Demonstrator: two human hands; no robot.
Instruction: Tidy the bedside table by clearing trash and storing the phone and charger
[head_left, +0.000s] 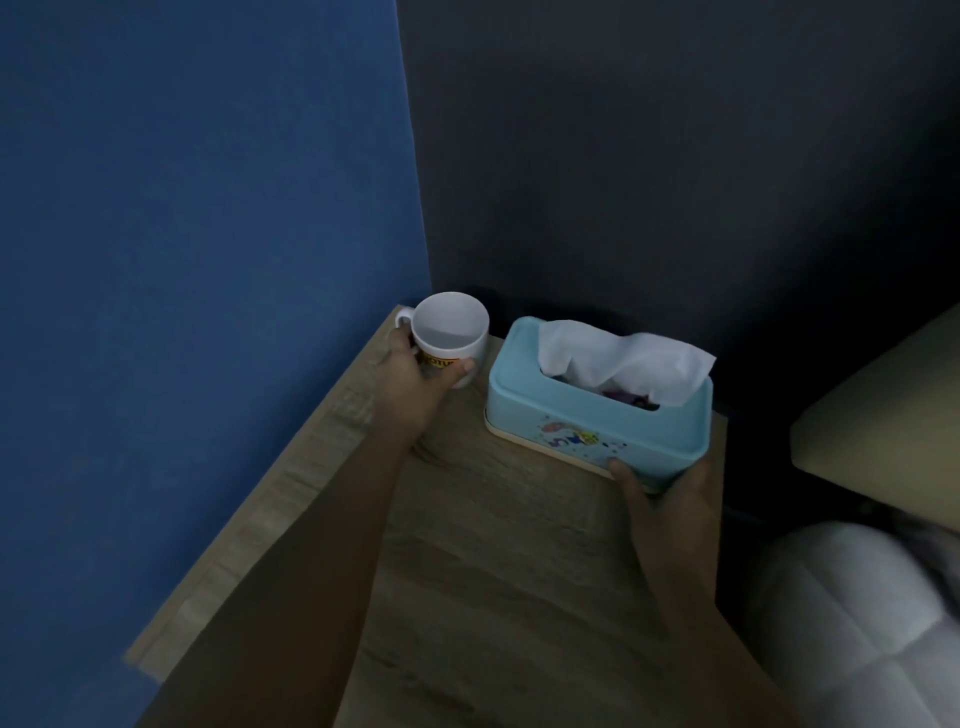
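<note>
Wood-grain laminate covers the bedside table, which fills the corner between a blue wall on the left and a dark wall behind. At its back edge stand a white mug, close to the blue wall, and a light blue tissue box just to its right, a narrow gap between them. The left hand is wrapped around the mug, thumb across the printed front, the other fingers curled behind near the handle. The right hand grips the near right corner of the tissue box, thumb pressed on the front face; its remaining fingers are hidden behind the box's end. A white tissue rises from the slot on top. The near half of the tabletop lies bare between the two forearms, giving open room toward the front edge, which is cut off by the frame. No phone or charger can be made out. On the right, a pale quilted bed cover sits close to the table's side. Dim light blurs the mug's lettering and the box's small cartoon print
</note>
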